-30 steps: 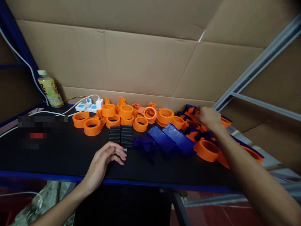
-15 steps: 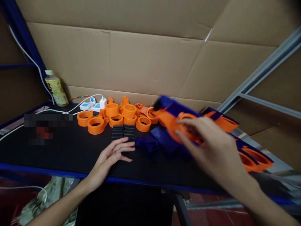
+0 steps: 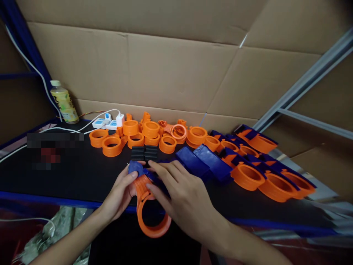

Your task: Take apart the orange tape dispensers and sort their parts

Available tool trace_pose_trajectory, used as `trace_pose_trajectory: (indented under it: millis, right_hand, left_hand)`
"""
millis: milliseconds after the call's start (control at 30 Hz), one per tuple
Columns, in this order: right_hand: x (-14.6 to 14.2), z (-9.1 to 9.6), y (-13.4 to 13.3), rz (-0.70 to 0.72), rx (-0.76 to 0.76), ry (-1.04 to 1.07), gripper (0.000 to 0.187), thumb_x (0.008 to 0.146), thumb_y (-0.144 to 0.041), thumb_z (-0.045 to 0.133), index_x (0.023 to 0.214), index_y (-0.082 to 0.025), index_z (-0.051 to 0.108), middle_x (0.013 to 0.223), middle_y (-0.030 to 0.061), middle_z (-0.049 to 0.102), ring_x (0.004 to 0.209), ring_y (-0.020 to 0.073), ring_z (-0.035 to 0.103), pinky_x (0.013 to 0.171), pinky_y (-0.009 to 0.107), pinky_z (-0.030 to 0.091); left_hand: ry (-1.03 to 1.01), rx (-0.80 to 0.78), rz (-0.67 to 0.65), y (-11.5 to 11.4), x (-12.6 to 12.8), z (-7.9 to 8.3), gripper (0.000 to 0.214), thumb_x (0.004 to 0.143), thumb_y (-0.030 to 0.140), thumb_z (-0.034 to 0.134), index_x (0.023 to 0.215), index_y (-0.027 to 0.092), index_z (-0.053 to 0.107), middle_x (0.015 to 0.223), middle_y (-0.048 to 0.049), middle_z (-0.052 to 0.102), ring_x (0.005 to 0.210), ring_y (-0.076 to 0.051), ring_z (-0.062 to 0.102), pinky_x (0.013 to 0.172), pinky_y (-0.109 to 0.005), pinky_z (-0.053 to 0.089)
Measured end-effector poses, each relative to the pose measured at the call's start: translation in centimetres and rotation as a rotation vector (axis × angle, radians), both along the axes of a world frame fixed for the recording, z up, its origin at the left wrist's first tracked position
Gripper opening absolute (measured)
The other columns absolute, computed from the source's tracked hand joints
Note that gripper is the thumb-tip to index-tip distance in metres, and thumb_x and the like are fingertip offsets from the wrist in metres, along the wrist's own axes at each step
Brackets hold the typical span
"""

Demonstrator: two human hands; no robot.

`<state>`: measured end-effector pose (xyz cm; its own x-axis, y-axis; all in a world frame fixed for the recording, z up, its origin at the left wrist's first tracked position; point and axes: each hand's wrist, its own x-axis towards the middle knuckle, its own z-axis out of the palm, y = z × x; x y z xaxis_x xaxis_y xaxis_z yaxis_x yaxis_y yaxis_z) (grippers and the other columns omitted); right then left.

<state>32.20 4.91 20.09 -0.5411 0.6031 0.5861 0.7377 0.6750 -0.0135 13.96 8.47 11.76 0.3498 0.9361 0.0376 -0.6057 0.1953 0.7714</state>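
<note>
L hand (image 3: 121,195) & R hand (image 3: 183,200) both pinch tight on orange ring w/ blue end (image 3: 150,221), at front edge of table (image 3: 82,184); R fingers hide its middle. Behind: black blocks (image 3: 144,152), orange rings (image 3: 131,129). Far L, bottle (image 3: 64,103) label unreadable.

Dim scene for you; black table (image 3: 82,180) swallows light, near edge sinks into shadow. Cardboard wall (image 3: 165,73) behind far edge softly, evenly lit; no hard shadows. Orange rings (image 3: 150,129) along far edge saturated, fairly sharp. Your left hand (image 3: 118,195), right hand (image 3: 184,198) and orange ring part (image 3: 153,230) at near edge slightly soft. Dull sheen on metal rail (image 3: 303,84) past right corner. Pixelated patch (image 3: 52,151) near left edge. Lines bow toward frame corners.
</note>
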Motion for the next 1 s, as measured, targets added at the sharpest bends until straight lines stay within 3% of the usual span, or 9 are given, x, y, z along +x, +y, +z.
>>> trace_pose_trajectory:
  millis: [100, 233, 500, 767, 833, 1000]
  right_hand:
    - [-0.1, -1.2, 1.1, -0.099, -0.033, -0.177, 0.022, 0.094, -0.022, 0.059, 0.113, -0.013, 0.064, 0.090, 0.0048, 0.069, 0.079, 0.0191, 0.063, 0.062, 0.032, 0.048]
    - [0.1, -2.3, 1.2, -0.069, -0.024, -0.281, 0.025, 0.091, -0.013, 0.058, 0.116, -0.010, 0.062, 0.091, 0.0058, 0.068, 0.075, 0.0190, 0.061, 0.056, 0.033, 0.044]
    - [1.6, -1.2, 1.0, 0.030, -0.247, -0.249, 0.032, 0.092, -0.009, 0.053, 0.124, -0.008, 0.058, 0.101, 0.0087, 0.069, 0.080, 0.0175, 0.062, 0.071, 0.030, 0.051]
    - [1.7, 0.1, 0.9, 0.107, -0.297, -0.239, 0.026, 0.090, -0.006, 0.050, 0.112, -0.010, 0.063, 0.093, 0.0089, 0.070, 0.077, 0.0156, 0.064, 0.070, 0.026, 0.050]
    - [1.9, 0.2, 1.2, 0.095, -0.300, -0.182, 0.022, 0.093, -0.008, 0.048, 0.107, -0.011, 0.065, 0.089, 0.0083, 0.071, 0.073, 0.0145, 0.065, 0.067, 0.024, 0.050]
    - [2.8, 0.2, 2.5, -0.031, -0.284, 0.016, 0.028, 0.101, -0.020, 0.044, 0.106, -0.012, 0.070, 0.096, 0.0104, 0.075, 0.081, 0.0168, 0.071, 0.076, 0.026, 0.053]
  left_hand:
    - [0.067, 0.016, 0.023, -0.1, 0.1, -0.3, 0.035, 0.087, 0.031, 0.068, 0.119, 0.018, 0.060, 0.093, -0.0056, 0.066, 0.075, -0.017, 0.064, 0.066, -0.027, 0.056]
    - [0.092, -0.003, 0.016, -0.4, 0.2, -0.4, 0.034, 0.085, 0.034, 0.070, 0.114, 0.019, 0.058, 0.084, -0.0020, 0.061, 0.066, -0.014, 0.059, 0.053, -0.022, 0.052]
    - [0.089, -0.015, -0.102, -0.7, 0.6, 0.1, 0.032, 0.085, 0.034, 0.068, 0.109, 0.017, 0.054, 0.082, -0.0023, 0.059, 0.062, -0.015, 0.060, 0.050, -0.027, 0.056]
    - [0.036, 0.005, -0.248, -0.3, 0.1, -0.1, 0.021, 0.091, 0.035, 0.060, 0.100, 0.017, 0.054, 0.077, -0.0028, 0.061, 0.060, -0.019, 0.065, 0.053, -0.040, 0.062]
    - [0.021, 0.014, -0.250, -0.4, -0.2, -0.2, 0.025, 0.090, 0.035, 0.060, 0.105, 0.016, 0.056, 0.081, -0.0054, 0.065, 0.065, -0.021, 0.068, 0.055, -0.039, 0.062]
    - [0.000, 0.022, -0.188, -0.5, -0.4, 0.4, 0.041, 0.089, 0.037, 0.060, 0.123, 0.015, 0.055, 0.122, -0.0182, 0.065, 0.092, -0.032, 0.071, 0.059, -0.038, 0.062]
